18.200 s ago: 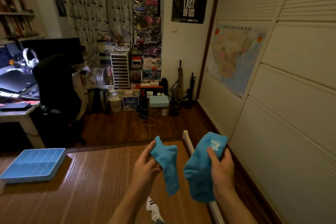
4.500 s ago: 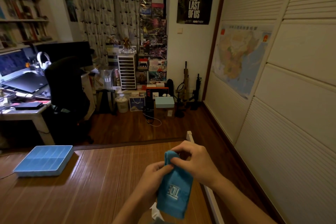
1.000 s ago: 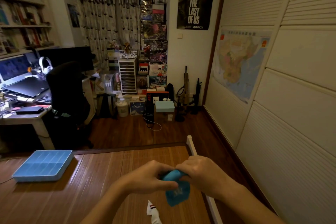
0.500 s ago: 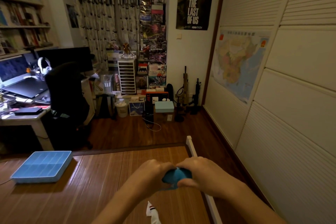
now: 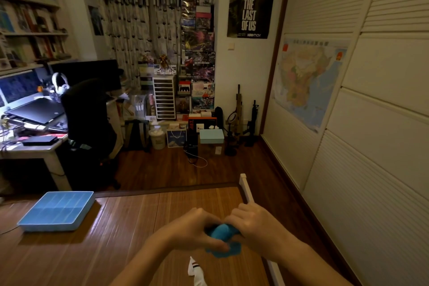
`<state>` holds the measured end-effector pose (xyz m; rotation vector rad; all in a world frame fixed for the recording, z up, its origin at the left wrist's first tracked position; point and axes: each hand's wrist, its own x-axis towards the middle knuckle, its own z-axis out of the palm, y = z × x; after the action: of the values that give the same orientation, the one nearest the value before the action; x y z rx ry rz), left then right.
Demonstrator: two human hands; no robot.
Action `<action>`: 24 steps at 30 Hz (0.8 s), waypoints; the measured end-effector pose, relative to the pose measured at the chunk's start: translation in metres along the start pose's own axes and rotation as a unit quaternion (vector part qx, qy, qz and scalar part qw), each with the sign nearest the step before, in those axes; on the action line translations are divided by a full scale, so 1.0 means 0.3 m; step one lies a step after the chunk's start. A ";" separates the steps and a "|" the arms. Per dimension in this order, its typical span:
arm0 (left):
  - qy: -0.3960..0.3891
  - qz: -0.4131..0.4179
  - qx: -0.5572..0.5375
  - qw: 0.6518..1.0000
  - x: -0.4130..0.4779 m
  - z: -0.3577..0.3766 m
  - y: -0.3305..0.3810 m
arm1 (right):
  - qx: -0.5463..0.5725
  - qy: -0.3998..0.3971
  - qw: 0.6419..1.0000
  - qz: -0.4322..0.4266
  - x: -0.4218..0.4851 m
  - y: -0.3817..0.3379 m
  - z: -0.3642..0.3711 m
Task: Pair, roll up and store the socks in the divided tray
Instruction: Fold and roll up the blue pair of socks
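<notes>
Both of our hands met above the mat. The left hand (image 5: 192, 230) and the right hand (image 5: 253, 225) were curled round the blue sock roll (image 5: 221, 232), which was a soft, fuzzy bundle. Its rounded top bulged out between the two sets of knuckles. Our left thumb lay across its lower side, and a flat, loose flap of the same blue cloth hung out just below the fingers. We could not tell how tight the roll was inside the palms.

Below the fingers, toward our body, a white sock (image 5: 196, 271) with dark stripes near one end lay crumpled on the bamboo mat (image 5: 139, 227). The thin slats of this mat made fine straight lines. Well apart from the fingers, far to their left, the divided tray (image 5: 46, 226) rested flat on the same mat. It was a light blue rectangular box with a smooth surface and rounded corners, and straight partitions cut it into oblong compartments. Just beyond the right fingers, a narrow white rail (image 5: 245, 189) ran along the edge of the mat.
</notes>
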<state>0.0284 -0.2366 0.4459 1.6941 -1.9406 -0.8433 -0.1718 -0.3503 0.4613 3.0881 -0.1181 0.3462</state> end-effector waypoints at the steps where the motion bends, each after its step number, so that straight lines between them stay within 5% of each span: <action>1: 0.010 -0.002 0.010 1.000 -0.001 0.005 -0.003 | 0.005 -0.003 1.000 0.005 0.001 -0.002 0.002; 8: 0.121 0.011 0.152 0.981 0.022 0.063 -0.007 | 0.108 -0.098 0.982 0.116 0.008 -0.011 -0.006; 13: 0.146 0.030 0.259 0.954 0.036 0.093 0.002 | 0.284 -0.177 0.928 0.164 0.008 0.010 -0.054; 24: 0.037 -0.034 0.122 0.991 0.027 0.079 0.026 | 0.331 -0.210 0.900 0.188 -0.009 0.038 -0.051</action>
<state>0.0054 -0.2402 0.4335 1.9116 -2.0124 -0.5760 -0.1788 -0.3610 0.4758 3.7455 -0.7674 -0.3801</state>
